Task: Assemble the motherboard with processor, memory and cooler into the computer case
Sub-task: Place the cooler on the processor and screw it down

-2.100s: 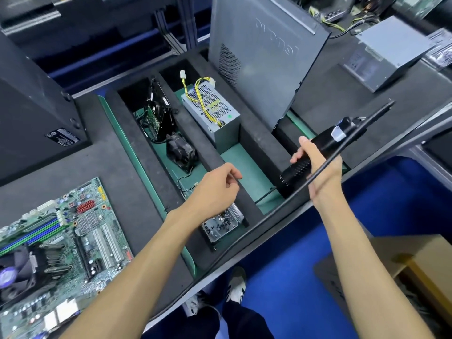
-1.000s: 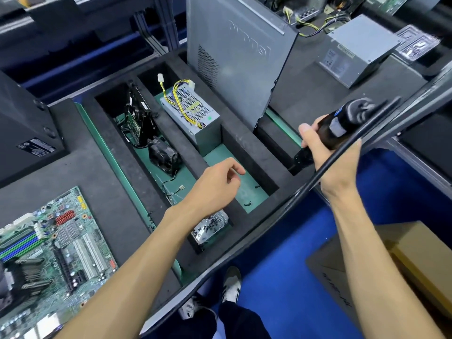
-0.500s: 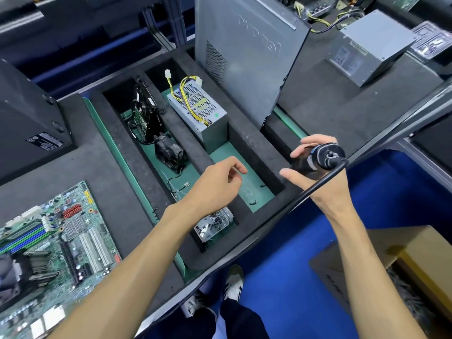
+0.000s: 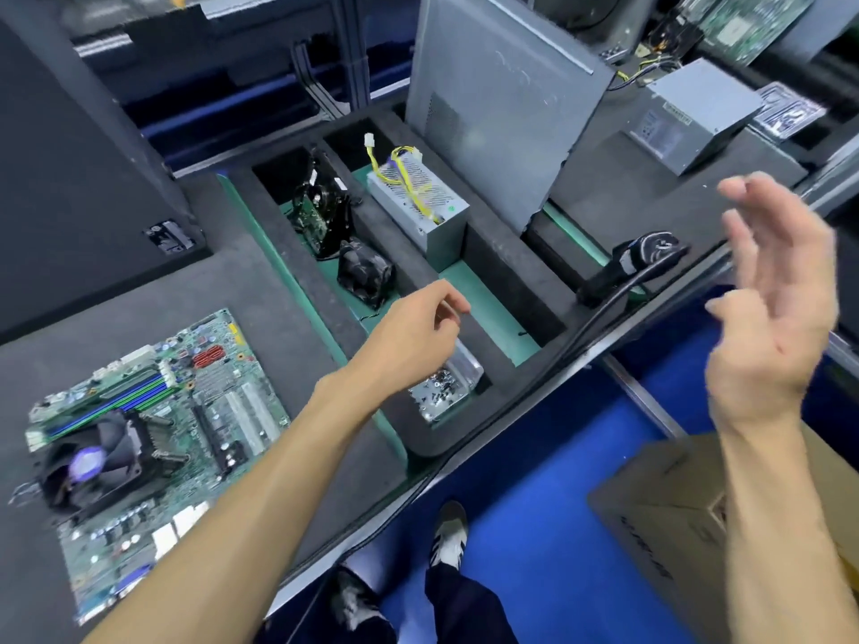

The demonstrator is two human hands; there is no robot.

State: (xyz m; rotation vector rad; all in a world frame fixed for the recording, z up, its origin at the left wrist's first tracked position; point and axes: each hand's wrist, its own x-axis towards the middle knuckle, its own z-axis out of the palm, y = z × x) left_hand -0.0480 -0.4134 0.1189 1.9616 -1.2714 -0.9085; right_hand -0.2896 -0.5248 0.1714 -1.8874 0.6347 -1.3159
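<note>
On the grey foam bench, at our left, lies the motherboard (image 4: 153, 439), flat and face up, with its cooler fan (image 4: 90, 464) and memory sticks (image 4: 116, 402) already fitted; we judge it is parked there within easy reach until the case is ready for it. The dark computer case (image 4: 79, 178) stands at the far left, well apart from both hands, and nothing has gone into it yet.

Our left hand (image 4: 411, 337) hovers over the foam tray, fingers curled with the tips drawn together as if pinching something small. We cannot tell whether a screw is actually held. It sits just above the clear box of screws (image 4: 444, 388), which is placed in the nearest slot so fasteners can be picked without stretching.

Our right hand (image 4: 776, 309) is raised off the bench, palm showing, fingers spread and blurred, gripping nothing. The electric screwdriver (image 4: 627, 267) rests in its own slot near the bench edge, its cable (image 4: 534, 388) trailing along the edge, probably so the tool stays put while both hands are free.

A power supply (image 4: 418, 206) with yellow wires, a hard drive (image 4: 320, 216) and a small fan (image 4: 365, 274) wait in the other slots, with a grey side panel (image 4: 502, 99) propped upright behind.
</note>
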